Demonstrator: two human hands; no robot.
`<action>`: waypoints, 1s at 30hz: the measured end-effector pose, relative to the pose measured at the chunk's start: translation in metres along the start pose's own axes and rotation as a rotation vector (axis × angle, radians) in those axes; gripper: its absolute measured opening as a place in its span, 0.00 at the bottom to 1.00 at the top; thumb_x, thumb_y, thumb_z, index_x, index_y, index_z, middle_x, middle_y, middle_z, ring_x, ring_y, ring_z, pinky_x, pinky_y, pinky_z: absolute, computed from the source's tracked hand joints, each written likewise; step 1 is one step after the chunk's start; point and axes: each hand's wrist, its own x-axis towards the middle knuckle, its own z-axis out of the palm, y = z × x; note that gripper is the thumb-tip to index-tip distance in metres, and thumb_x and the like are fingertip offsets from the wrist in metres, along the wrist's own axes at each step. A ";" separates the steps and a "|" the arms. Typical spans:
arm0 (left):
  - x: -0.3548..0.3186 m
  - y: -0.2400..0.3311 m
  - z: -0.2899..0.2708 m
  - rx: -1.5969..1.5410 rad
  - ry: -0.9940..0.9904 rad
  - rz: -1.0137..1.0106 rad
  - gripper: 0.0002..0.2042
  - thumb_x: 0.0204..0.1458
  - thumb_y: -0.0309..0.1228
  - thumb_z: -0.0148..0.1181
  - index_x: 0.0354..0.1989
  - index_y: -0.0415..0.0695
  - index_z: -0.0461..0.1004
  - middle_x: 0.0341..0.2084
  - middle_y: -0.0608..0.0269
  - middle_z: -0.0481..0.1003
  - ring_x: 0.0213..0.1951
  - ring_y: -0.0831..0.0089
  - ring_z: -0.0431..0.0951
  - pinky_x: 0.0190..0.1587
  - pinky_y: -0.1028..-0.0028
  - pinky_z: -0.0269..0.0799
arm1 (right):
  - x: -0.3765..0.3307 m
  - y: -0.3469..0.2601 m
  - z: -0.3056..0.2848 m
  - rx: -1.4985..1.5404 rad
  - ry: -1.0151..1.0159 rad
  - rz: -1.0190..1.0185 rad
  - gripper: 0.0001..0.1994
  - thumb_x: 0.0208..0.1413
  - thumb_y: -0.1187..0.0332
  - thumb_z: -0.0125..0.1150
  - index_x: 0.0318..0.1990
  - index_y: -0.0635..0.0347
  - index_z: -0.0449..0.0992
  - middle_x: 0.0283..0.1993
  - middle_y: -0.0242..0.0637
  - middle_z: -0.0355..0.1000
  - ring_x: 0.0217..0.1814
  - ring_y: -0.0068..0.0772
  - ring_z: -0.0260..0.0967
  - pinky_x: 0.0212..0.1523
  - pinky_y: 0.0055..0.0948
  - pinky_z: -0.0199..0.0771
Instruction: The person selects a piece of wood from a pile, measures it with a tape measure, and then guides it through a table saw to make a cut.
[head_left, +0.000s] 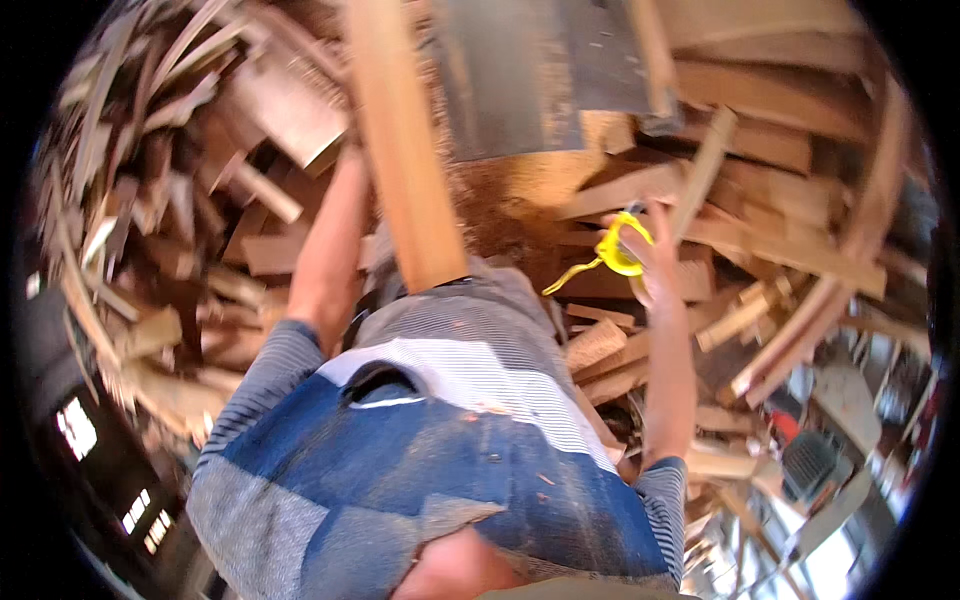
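Note:
A long, smooth wooden plank (405, 150) runs from the top of the view down toward my waist. My left hand (352, 150) reaches to the plank's left side; its fingers are hidden and blurred, so its grip does not show. Off to the right, my right hand (655, 255) is closed around a yellow tape measure (618, 252). A yellow strap dangles from the tape measure to the left. Scrap wood lies beneath that hand, and a narrow strip of wood (703, 175) slants up just beyond it.
Piled offcuts (270, 195) lie on the left, with more boards (780, 110) stacked on the right. A grey metal surface (510, 80) lies to the plank's right, with sawdust (545, 180) below it. A long curved board (830, 300) leans at the far right.

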 end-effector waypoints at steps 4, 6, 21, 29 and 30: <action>-0.018 0.018 -0.004 0.188 0.047 -0.029 0.44 0.59 0.65 0.50 0.68 0.34 0.64 0.56 0.38 0.75 0.54 0.44 0.78 0.61 0.49 0.73 | -0.003 0.056 -0.073 0.568 0.284 0.088 0.20 0.60 0.71 0.61 0.58 0.65 0.67 0.42 0.52 0.77 0.42 0.48 0.78 0.45 0.50 0.84; -0.034 0.018 0.019 0.244 -0.027 0.011 0.39 0.64 0.62 0.45 0.67 0.34 0.63 0.55 0.40 0.76 0.52 0.47 0.80 0.59 0.51 0.75 | -0.008 0.076 -0.116 0.696 0.320 0.083 0.15 0.61 0.69 0.61 0.52 0.65 0.69 0.41 0.51 0.76 0.42 0.50 0.77 0.47 0.54 0.83; -0.221 0.055 -0.078 0.456 0.695 0.325 0.41 0.62 0.63 0.46 0.70 0.37 0.62 0.64 0.45 0.70 0.63 0.51 0.72 0.68 0.57 0.66 | 0.084 0.098 -0.291 -1.084 1.459 0.406 0.37 0.48 0.38 0.72 0.59 0.56 0.78 0.54 0.53 0.78 0.57 0.52 0.75 0.55 0.53 0.74; -0.191 0.050 -0.087 0.402 0.766 0.533 0.40 0.63 0.63 0.48 0.69 0.36 0.63 0.59 0.39 0.73 0.54 0.46 0.79 0.58 0.51 0.77 | 0.087 0.154 -0.469 -1.486 0.968 -0.010 0.28 0.48 0.43 0.73 0.42 0.61 0.84 0.41 0.51 0.81 0.42 0.51 0.78 0.45 0.52 0.79; -0.183 0.051 -0.070 0.412 0.730 0.540 0.40 0.63 0.63 0.48 0.69 0.36 0.63 0.59 0.39 0.73 0.53 0.46 0.80 0.57 0.51 0.79 | 0.092 0.172 -0.439 -1.404 1.087 0.142 0.27 0.49 0.41 0.72 0.37 0.61 0.85 0.38 0.50 0.82 0.39 0.52 0.80 0.44 0.53 0.80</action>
